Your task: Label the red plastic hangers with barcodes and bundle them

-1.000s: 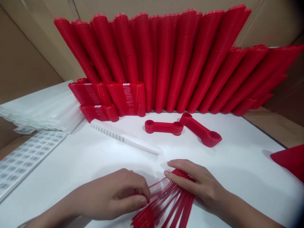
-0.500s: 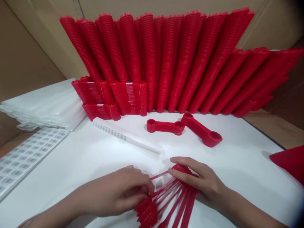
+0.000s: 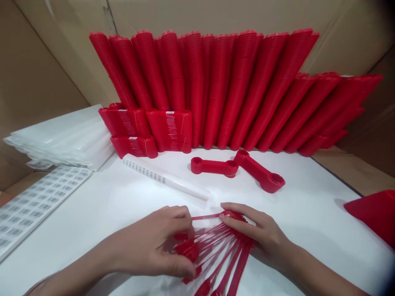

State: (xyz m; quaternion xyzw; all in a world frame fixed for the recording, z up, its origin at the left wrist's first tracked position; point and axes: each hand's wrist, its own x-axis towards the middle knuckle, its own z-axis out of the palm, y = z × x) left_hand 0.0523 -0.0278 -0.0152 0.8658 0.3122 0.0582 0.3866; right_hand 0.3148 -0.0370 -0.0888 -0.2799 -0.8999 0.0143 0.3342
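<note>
A fan of thin red plastic strips (image 3: pixel 222 250) lies on the white table (image 3: pixel 308 222) in front of me. My left hand (image 3: pixel 160 246) curls over the strips' near ends, its fingers pinched on one or more of them. Flat on the far, gathered end of the fan rests my right hand (image 3: pixel 262 234), fingers stretched out and pressing down. One strip sticks out level between my two hands.
Tall stacks of red plastic pieces (image 3: pixel 222 90) lean against a cardboard wall at the back, with banded bundles (image 3: pixel 148 127) before them. Two red dumbbell-shaped stacks (image 3: pixel 237 170), a white label strip (image 3: pixel 163 181), clear bags (image 3: pixel 64 137) and label sheets (image 3: pixel 33 205) lie around. A red object (image 3: pixel 375 213) sits far right.
My left hand has drawn the near ends of the strips toward me and spread them wider. The right hand has stayed pressed on the far end. My view has tilted slightly down.
</note>
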